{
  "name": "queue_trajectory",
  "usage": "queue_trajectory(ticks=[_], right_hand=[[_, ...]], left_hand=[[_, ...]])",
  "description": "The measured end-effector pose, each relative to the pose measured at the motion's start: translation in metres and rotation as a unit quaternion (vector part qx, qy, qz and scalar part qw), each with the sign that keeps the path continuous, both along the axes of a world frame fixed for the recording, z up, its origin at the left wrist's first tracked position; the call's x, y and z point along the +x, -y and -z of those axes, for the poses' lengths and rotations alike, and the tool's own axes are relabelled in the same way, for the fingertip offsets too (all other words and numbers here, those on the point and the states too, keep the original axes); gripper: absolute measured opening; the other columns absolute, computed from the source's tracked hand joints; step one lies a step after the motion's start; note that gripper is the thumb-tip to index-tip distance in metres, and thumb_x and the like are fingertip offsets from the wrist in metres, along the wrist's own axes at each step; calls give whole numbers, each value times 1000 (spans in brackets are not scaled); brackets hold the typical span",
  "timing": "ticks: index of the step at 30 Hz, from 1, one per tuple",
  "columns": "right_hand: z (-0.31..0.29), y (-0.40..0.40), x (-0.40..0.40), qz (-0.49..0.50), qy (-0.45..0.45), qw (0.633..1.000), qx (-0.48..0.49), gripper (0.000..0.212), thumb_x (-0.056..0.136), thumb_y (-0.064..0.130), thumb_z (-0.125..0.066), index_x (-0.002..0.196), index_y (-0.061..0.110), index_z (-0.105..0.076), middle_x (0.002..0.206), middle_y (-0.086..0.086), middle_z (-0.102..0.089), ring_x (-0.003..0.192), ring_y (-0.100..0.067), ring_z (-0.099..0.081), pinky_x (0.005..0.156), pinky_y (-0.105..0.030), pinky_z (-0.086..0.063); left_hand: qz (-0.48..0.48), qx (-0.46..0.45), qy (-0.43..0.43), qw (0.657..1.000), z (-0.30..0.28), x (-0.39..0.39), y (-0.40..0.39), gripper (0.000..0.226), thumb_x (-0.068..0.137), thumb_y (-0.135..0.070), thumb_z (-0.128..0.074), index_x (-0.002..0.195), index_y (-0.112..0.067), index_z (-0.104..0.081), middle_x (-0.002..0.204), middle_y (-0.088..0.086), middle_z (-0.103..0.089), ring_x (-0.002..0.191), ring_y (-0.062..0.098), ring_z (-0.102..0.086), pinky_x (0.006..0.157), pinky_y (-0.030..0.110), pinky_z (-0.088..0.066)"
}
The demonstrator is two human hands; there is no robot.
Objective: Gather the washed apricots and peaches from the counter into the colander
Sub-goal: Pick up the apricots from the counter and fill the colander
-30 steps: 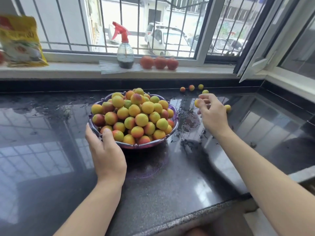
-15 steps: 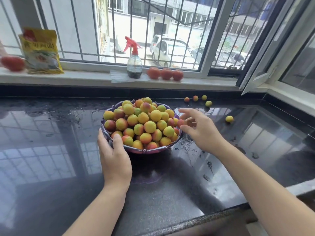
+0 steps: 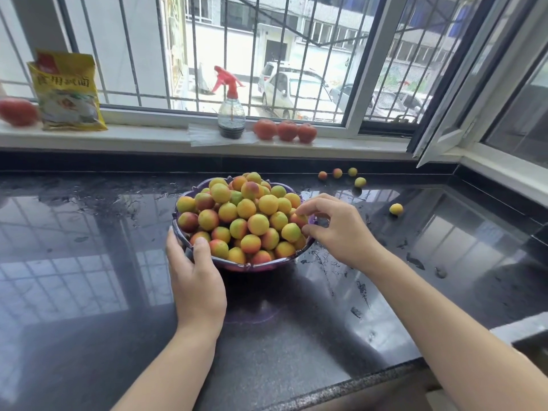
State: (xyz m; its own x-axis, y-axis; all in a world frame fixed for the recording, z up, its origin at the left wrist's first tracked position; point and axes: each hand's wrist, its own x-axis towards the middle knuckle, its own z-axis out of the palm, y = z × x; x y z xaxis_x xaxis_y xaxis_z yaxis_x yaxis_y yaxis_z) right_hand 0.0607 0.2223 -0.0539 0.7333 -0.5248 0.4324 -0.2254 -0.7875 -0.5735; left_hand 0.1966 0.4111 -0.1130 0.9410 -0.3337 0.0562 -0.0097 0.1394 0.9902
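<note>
The purple colander sits mid-desk, heaped with fruit. The left hand grips its near rim, thumb hooked over the edge. The right hand hangs at the right rim, fingers curled loosely over the pile; whether they pinch a fruit I cannot tell. Five loose fruits lie on the wet desk, right. On the sill a yellow bag bears Chinese writing, too blurred to read.

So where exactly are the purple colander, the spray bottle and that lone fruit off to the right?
purple colander [image 3: 246, 266]: head view, front rim below the heaped fruit.
spray bottle [image 3: 231, 118]: head view, clear body on the windowsill.
lone fruit [image 3: 396, 209]: head view, middle of the yellow fruit on the counter.
</note>
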Motion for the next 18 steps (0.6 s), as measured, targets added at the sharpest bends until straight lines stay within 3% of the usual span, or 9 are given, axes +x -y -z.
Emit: queue_trajectory(ticks=[7,10,14,18], right_hand=[[-2,6,-2,-10,-45,998,32,28,88,7,-73,112,20,-75,110,8,-67,101,-10,-67,92,-36,-57],[1,4,-5,-16,-10,997,73,28,91,8,-70,114,22,-73,111,9,-68,103,-8,-67,92,-29,-56],[16,18,-13,104,76,985,115,26,96,7,-62,115,22,-70,107,10,-69,97,-4,-65,89,-25,-55],[40,52,-32,243,45,965,91,25,92,3,-56,98,24,-69,102,5,-67,94,-14,-64,88,-28,-49]], left_hand=[[0,1,1,1000,3,2,0,53,114,-39,-39,165,-38,-24,158,-11,-43,135,8,-48,106,29,-42],[-2,2,2,1000,3,2,1,53,114,-39,-39,165,-38,-24,159,-10,-44,137,10,-48,111,33,-45],[-6,5,11,1000,4,2,1,53,114,-39,-38,165,-38,-24,159,-10,-44,139,12,-49,113,35,-45],[-12,7,17,1000,5,2,2,51,114,-36,-38,164,-35,-28,160,-8,-46,140,14,-50,118,40,-44]])
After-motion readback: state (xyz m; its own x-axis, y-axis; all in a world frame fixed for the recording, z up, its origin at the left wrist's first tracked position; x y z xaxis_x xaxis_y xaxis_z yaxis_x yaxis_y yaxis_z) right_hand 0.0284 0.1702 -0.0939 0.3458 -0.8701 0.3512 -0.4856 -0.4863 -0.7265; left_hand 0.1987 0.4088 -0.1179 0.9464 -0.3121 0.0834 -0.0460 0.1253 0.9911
